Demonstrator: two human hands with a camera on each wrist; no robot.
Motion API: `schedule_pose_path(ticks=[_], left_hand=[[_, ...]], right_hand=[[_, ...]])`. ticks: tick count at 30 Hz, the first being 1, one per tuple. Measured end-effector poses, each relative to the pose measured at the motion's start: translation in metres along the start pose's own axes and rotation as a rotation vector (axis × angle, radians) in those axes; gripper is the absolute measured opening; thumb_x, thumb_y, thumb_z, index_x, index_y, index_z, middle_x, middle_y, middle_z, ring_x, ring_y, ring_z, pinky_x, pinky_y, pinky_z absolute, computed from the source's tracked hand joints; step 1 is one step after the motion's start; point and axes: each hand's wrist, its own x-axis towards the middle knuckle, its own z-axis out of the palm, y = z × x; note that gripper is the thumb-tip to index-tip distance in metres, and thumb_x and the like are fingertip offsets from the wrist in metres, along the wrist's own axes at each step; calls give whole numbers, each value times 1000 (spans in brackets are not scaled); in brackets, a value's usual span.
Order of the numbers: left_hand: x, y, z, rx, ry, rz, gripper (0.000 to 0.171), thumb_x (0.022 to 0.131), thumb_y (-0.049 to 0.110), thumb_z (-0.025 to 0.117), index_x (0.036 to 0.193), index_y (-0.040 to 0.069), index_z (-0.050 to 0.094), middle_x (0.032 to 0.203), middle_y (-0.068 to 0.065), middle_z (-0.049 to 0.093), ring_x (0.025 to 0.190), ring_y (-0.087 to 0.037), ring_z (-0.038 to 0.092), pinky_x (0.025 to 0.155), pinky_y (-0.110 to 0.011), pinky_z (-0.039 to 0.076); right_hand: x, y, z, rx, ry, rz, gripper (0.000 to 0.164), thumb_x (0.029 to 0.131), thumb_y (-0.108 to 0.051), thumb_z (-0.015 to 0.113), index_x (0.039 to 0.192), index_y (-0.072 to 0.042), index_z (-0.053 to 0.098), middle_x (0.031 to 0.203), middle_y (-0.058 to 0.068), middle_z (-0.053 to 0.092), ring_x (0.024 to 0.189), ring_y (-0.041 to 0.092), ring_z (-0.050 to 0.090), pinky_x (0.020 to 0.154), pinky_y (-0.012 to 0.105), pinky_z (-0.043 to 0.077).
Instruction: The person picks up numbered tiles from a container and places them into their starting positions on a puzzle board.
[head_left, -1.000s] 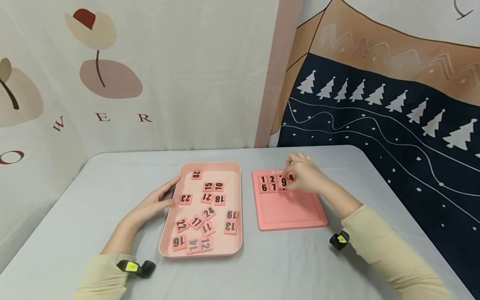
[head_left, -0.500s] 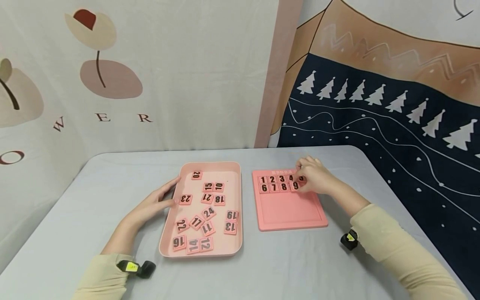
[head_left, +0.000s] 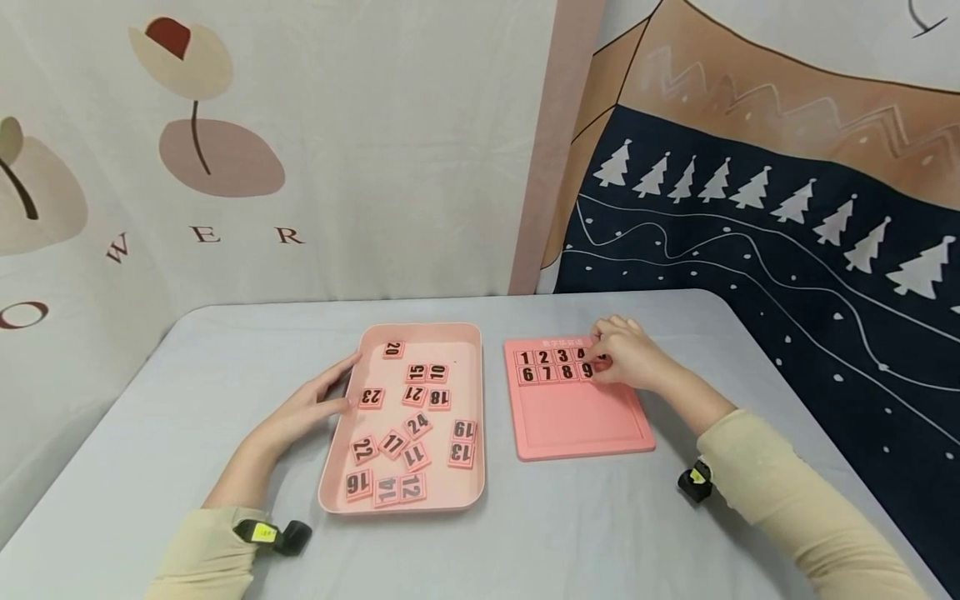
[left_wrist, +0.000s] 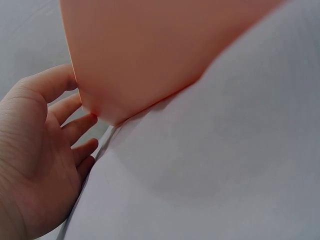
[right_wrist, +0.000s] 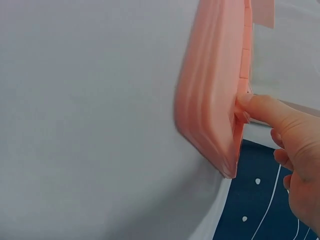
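A pink number board (head_left: 585, 421) lies on the right side of the table. Tiles 1 to 4 show in its top row, with 6, 7 and 8 below. My right hand (head_left: 630, 357) pinches the number 9 tile (head_left: 587, 372) at the right end of that second row; in the right wrist view the thumb (right_wrist: 255, 104) is on a slightly tilted tile. The fingers cover the top row's last place. To the left, my left hand (head_left: 303, 408) rests with loosely extended fingers against the left side of a pale pink tray (head_left: 442, 340).
Several loose number tiles lie in the tray at various angles, among them 24 (head_left: 417, 426), 20 (head_left: 393, 350) and 16 (head_left: 358, 484). A grey-white cloth (head_left: 555, 533) covers the table. Patterned curtains (head_left: 390, 167) hang behind it.
My right hand has carried the 9 tile rightward, from over the middle columns to beside the 8, then shifted it slightly left. The left hand and tray stay in place.
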Motion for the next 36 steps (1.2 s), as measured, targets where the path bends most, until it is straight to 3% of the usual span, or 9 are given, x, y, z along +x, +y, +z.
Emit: schedule_pose_path(ticks=[11, 18, 25, 36], left_hand=[[1, -2, 0, 1, 1, 8, 75, 90, 15, 63, 153, 12, 23, 157, -17, 13, 142, -40, 8, 111, -59, 6], [2, -4, 0, -15, -13, 21, 75, 90, 13, 63, 153, 11, 23, 158, -15, 13, 143, -36, 8, 112, -56, 5], [0, -4, -1, -15, -5, 24, 74, 90, 12, 63, 153, 12, 24, 158, -14, 14, 143, -36, 8, 112, -56, 5], [-1, -4, -1, -12, -2, 16, 74, 90, 15, 63, 153, 12, 24, 158, -14, 14, 143, -36, 7, 112, -57, 5]], right_hand=[[-5, -4, 2, -108, 1, -16, 25, 70, -26, 85, 90, -14, 79, 94, 1, 57, 86, 20, 43, 70, 34, 30], [-4, -12, -3, -33, 110, -27, 26, 72, -25, 84, 95, -15, 79, 94, 0, 55, 86, 19, 43, 73, 36, 30], [26, -52, -8, 117, 189, -68, 30, 75, -25, 83, 102, -16, 77, 96, -2, 52, 91, 17, 40, 79, 37, 30], [83, -110, 14, 202, 123, -92, 35, 76, -32, 81, 108, -21, 75, 101, -2, 51, 97, 17, 42, 84, 36, 32]])
